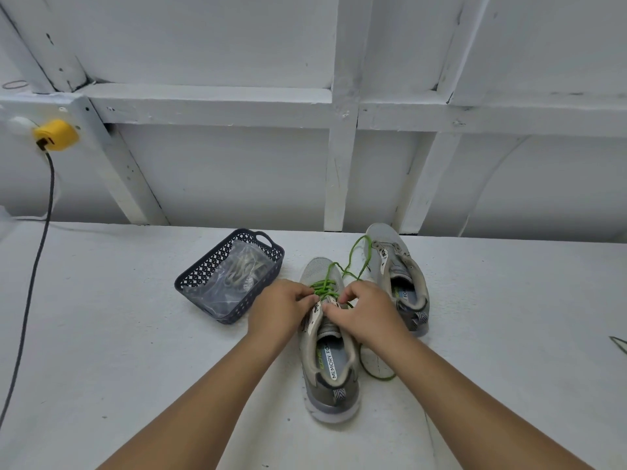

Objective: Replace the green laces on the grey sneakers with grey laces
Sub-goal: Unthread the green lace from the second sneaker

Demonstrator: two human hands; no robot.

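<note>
- The basket [203, 276] stands just left of the near sneaker [327, 351]; the second sneaker [397, 276] stands just right.
- The white surface [101, 334] further left lies open.

sneakers [327, 354]: grey, zigzag heel tabs | laces [324, 287]: green | basket [207, 266]: navy lattice | plug [56, 134]: yellow

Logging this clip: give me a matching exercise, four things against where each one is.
Things:
1. green lace
2. basket
3. yellow plug
4. far sneaker

Places:
A. on the wall, far left
B. threaded in the near sneaker, between both hands
C. right of the near sneaker, unlaced
D. left of the sneakers, holding a clear bag

Pairs: 1-B, 2-D, 3-A, 4-C
</note>
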